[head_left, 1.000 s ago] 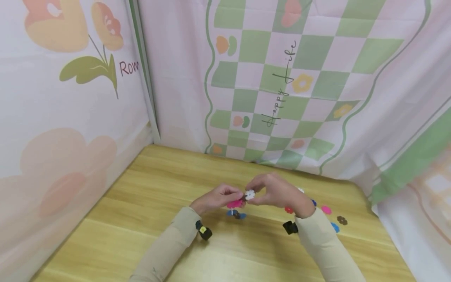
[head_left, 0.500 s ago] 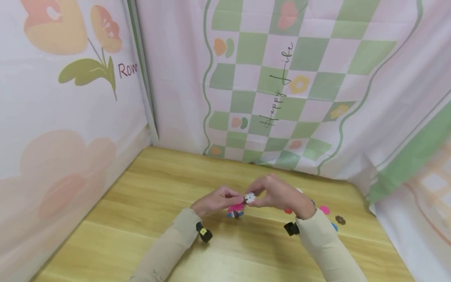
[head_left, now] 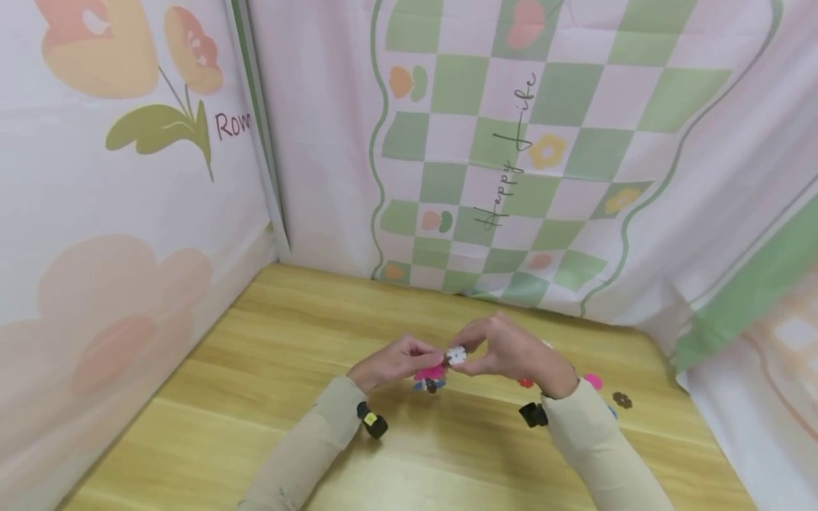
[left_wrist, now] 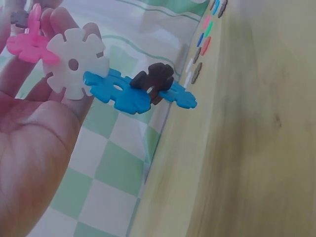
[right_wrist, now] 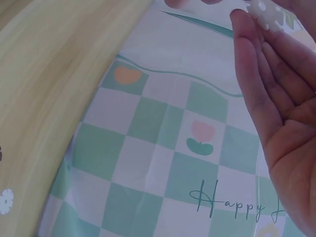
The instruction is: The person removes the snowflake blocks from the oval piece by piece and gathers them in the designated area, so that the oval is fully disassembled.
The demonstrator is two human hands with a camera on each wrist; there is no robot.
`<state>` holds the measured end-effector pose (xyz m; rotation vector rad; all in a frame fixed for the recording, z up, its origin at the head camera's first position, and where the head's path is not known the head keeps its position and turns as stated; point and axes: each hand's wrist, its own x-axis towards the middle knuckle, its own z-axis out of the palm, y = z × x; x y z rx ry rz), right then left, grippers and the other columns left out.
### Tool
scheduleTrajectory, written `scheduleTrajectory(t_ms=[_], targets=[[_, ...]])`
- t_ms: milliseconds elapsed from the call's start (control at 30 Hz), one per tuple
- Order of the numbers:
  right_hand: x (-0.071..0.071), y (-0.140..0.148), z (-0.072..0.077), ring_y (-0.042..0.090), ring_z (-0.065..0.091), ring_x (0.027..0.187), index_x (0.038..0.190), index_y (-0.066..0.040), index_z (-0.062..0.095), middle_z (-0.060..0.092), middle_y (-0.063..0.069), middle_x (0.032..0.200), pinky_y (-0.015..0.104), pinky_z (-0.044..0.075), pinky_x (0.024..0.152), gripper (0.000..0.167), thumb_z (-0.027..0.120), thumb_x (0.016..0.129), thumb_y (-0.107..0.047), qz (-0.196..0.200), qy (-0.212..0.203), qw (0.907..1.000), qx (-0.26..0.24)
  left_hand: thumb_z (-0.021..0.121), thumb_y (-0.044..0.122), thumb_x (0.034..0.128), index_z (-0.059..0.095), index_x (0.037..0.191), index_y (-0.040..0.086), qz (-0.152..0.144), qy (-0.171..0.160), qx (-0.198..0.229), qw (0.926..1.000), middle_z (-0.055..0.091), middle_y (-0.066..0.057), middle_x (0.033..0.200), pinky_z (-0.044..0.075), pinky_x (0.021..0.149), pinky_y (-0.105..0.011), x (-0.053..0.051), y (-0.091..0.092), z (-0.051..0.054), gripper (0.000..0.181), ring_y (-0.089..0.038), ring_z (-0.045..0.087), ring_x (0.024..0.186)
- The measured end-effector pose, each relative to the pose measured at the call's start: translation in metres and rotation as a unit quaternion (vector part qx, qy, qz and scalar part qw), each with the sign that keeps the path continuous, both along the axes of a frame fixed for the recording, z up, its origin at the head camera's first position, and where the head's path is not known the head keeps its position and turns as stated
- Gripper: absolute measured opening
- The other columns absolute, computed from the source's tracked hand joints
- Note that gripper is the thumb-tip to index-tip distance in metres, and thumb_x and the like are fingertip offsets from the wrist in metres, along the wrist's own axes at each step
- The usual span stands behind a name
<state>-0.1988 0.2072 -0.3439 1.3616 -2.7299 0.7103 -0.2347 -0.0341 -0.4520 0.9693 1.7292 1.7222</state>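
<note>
My left hand (head_left: 397, 363) pinches a chain of flower-shaped snowflake discs above the table. In the left wrist view the chain runs from a small brown disc (left_wrist: 19, 19) through a pink disc (left_wrist: 29, 48) and a white disc (left_wrist: 76, 63). Beyond that hang a blue disc (left_wrist: 117, 93), another brown disc (left_wrist: 154, 81) and a second blue disc (left_wrist: 180, 97), slotted together at angles. Between thumb and fingers, my right hand (head_left: 511, 353) holds a separate-looking white disc (head_left: 456, 355) against the chain's brown end. Fingers partly hide that joint, so whether they interlock cannot be seen.
Loose discs lie on the wooden table (head_left: 307, 312) to the right: a red one (head_left: 525, 382), a pink one (head_left: 593, 381) and a brown one (head_left: 622, 400) among several others. The right forearm covers some. A printed curtain (head_left: 447, 142) hangs behind the table's far edge.
Both hands stay together at nearly the same spot. The chain's hanging blue and brown end has swung slightly, now closer beneath the pink disc. The white disc stays in the right fingers.
</note>
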Motion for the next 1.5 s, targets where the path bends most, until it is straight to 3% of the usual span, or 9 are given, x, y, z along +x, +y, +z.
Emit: scheduleTrajectory(t_ms=[167,400,600,733,867,933,1133,1400,1500], targets=[[-0.001,0.001,0.002,0.006,0.077,0.087,0.106,-0.016,0.083,0.083,-0.003,0.102,0.027,0.065,0.079,0.020,0.087,0.086,-0.015,0.008,0.015,0.9998,-0.006,0.056,0.021,0.1106,0.066,0.126,-0.014,-0.006,0.016,0.002,0.9999,0.063,-0.043,0.129,0.055,0.111,-0.035,0.000,-0.001,0.003,0.040,-0.011,0.072,0.107],[0.001,0.003,0.005,0.006,0.077,0.086,0.105,-0.015,0.083,0.083,-0.003,0.101,0.029,0.066,0.078,0.021,0.088,0.084,-0.013,0.003,0.002,1.0000,-0.009,0.056,0.024,0.1108,0.068,0.128,-0.011,-0.014,0.016,-0.003,0.9998,0.063,-0.042,0.131,0.055,0.110,-0.035,-0.001,0.001,0.003,0.041,-0.029,0.073,0.116],[0.002,0.002,0.005,0.005,0.077,0.085,0.104,-0.014,0.083,0.083,-0.003,0.099,0.029,0.066,0.077,0.019,0.088,0.086,-0.016,0.009,0.018,0.9997,-0.011,0.056,0.023,0.1110,0.069,0.126,-0.011,-0.004,0.019,-0.008,0.9998,0.064,-0.042,0.128,0.058,0.106,-0.035,0.001,-0.001,0.008,0.040,-0.012,0.073,0.104],[0.002,0.003,0.007,0.004,0.076,0.084,0.104,-0.015,0.083,0.083,-0.003,0.099,0.031,0.067,0.076,0.020,0.088,0.084,-0.012,0.014,-0.004,0.9998,-0.017,0.056,0.022,0.1107,0.067,0.126,-0.014,-0.014,0.027,-0.002,0.9995,0.063,-0.043,0.128,0.058,0.105,-0.034,0.003,-0.001,0.009,0.040,-0.011,0.073,0.105],[0.003,0.003,0.009,0.003,0.077,0.084,0.104,-0.016,0.083,0.083,-0.005,0.099,0.027,0.066,0.076,0.020,0.088,0.085,-0.014,0.008,-0.002,0.9998,-0.015,0.058,0.023,0.1100,0.068,0.125,-0.013,0.004,0.014,-0.018,0.9997,0.073,-0.031,0.117,0.060,0.095,-0.030,0.005,-0.001,0.012,0.040,-0.012,0.071,0.096],[0.004,0.003,0.008,0.003,0.077,0.085,0.104,-0.017,0.083,0.083,-0.005,0.099,0.025,0.065,0.077,0.020,0.088,0.085,-0.015,0.005,0.000,0.9999,-0.014,0.058,0.023,0.1098,0.069,0.124,-0.012,0.007,0.009,-0.019,0.9997,0.073,-0.032,0.115,0.061,0.093,-0.031,0.005,-0.001,0.012,0.039,-0.016,0.072,0.095],[0.005,0.003,0.009,0.003,0.077,0.084,0.104,-0.016,0.083,0.083,-0.004,0.099,0.022,0.064,0.076,0.020,0.088,0.085,-0.014,0.007,0.010,0.9998,-0.018,0.057,0.021,0.1101,0.068,0.125,-0.012,-0.005,0.004,-0.002,1.0000,0.064,-0.045,0.123,0.061,0.101,-0.039,0.005,0.000,0.012,0.038,-0.012,0.073,0.096],[0.006,0.004,0.008,0.003,0.076,0.084,0.102,-0.018,0.083,0.082,-0.005,0.098,0.032,0.067,0.075,0.020,0.088,0.084,-0.013,0.000,0.001,0.9997,-0.024,0.058,0.022,0.1099,0.069,0.126,-0.011,-0.017,0.013,0.005,0.9998,0.063,-0.044,0.127,0.060,0.104,-0.036,0.005,0.000,0.013,0.039,-0.011,0.074,0.100],[0.004,0.007,0.008,0.005,0.077,0.082,0.102,-0.015,0.083,0.083,-0.004,0.097,0.032,0.067,0.073,0.021,0.088,0.082,-0.012,-0.002,0.022,0.9991,-0.037,0.058,0.020,0.1098,0.067,0.128,-0.012,-0.022,0.017,0.005,0.9996,0.064,-0.041,0.130,0.059,0.105,-0.035,0.004,-0.002,0.012,0.037,-0.018,0.076,0.107]])
